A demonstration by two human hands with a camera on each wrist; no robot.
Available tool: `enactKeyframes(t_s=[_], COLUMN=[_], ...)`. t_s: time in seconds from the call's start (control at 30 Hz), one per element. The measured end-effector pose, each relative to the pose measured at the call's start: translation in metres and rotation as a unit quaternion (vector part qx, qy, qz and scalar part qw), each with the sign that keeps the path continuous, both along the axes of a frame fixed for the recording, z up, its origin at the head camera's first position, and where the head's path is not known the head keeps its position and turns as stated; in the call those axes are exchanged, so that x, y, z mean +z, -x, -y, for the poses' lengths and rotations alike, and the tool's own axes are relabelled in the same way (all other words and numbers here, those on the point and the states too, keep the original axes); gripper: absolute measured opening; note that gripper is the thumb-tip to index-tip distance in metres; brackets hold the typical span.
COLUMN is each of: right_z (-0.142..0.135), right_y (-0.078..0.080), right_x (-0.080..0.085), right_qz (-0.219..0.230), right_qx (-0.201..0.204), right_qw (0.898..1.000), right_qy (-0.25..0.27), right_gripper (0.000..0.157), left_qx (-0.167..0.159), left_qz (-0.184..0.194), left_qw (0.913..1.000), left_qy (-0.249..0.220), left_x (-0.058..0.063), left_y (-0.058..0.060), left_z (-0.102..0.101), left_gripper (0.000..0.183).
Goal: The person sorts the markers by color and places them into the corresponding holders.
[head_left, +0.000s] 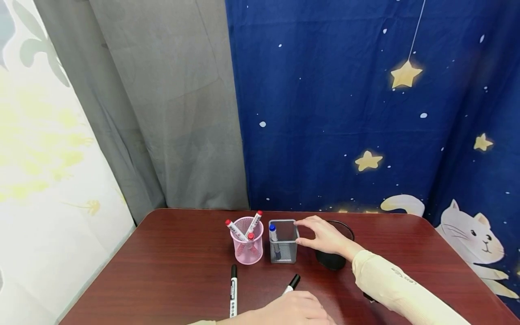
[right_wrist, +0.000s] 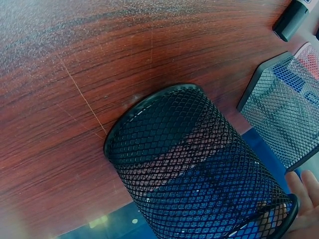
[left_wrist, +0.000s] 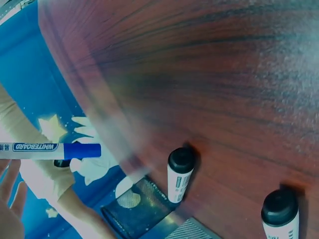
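Note:
My left hand (head_left: pixel 290 310) is low in the head view, partly cut off by the frame's bottom edge. It holds a blue-capped whiteboard marker (left_wrist: pixel 50 151), seen lying level above the fingers in the left wrist view. My right hand (head_left: pixel 322 234) reaches to the silver square mesh pen holder (head_left: pixel 283 253). Its thumb and fingertips touch that holder's right side near the rim. One blue-capped marker (head_left: pixel 273 234) stands inside the silver holder. Beside the right hand and partly behind it is a black round mesh pen holder (right_wrist: pixel 184 164), lacking visible markers.
Left of the silver holder stands a pink mesh pen holder (head_left: pixel 248 255) with red-capped markers. Two black-capped markers lie in front, one on the left (head_left: pixel 233 291) and one by the left hand (head_left: pixel 291 284). Curtains (head_left: pixel 325 113) hang behind the brown table (head_left: pixel 174 253).

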State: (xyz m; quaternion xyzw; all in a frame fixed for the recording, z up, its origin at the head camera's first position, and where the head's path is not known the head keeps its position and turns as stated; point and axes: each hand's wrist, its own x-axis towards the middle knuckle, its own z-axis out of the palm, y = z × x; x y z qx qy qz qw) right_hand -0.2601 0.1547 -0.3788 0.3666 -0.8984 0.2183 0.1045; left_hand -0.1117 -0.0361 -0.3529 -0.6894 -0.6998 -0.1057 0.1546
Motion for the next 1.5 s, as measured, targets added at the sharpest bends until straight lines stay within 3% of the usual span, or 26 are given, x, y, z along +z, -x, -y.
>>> enactKeyframes(t_s=[0.1, 0.27, 0.33, 0.5, 0.63, 0.8, 0.93, 1.23, 1.5], right_z=[0.000, -0.001, -0.001, 0.000, -0.001, -0.001, -0.001, -0.002, -0.002], right_y=[0.000, -0.001, -0.002, -0.003, -0.003, -0.002, -0.002, -0.001, 0.000], right_x=[-0.001, -0.001, 0.000, 0.001, 0.001, 0.001, 0.001, 0.002, 0.001], right_qz=[0.000, 0.000, 0.001, 0.003, 0.004, 0.010, 0.011, 0.005, 0.004], right_qx=[-0.001, -0.003, -0.004, -0.002, 0.002, 0.006, 0.007, 0.015, 0.020], right_qw=[1.000, 1.000, 1.000, 1.000, 1.000, 1.000, 1.000, 1.000, 1.000], right_qy=[0.000, -0.001, 0.001, 0.007, 0.010, 0.010, 0.007, 0.003, 0.004], right_gripper=[0.049, 0.049, 0.049, 0.049, 0.049, 0.050, 0.050, 0.047, 0.048], left_qx=[0.013, 0.021, 0.014, 0.025, 0.035, 0.048, 0.071, 0.102, 0.121], left_qz=[0.058, 0.158, 0.165, 0.128, 0.161, 0.232, 0.264, 0.268, 0.303], left_qw=[0.9982, 0.9860, 0.9827, 0.9790, 0.9679, 0.9500, 0.9387, 0.9294, 0.9121], left_qy=[-0.009, -0.047, -0.083, -0.156, -0.190, -0.204, -0.210, -0.232, -0.248], left_x=[0.004, 0.010, 0.012, 0.018, 0.022, 0.027, 0.032, 0.043, 0.051], left_y=[-0.001, 0.002, 0.004, 0.010, 0.016, 0.022, 0.028, 0.039, 0.052], left_z=[0.002, 0.003, 0.005, 0.008, 0.010, 0.015, 0.019, 0.024, 0.027], left_gripper=[0.027, 0.027, 0.026, 0.025, 0.024, 0.025, 0.024, 0.023, 0.021])
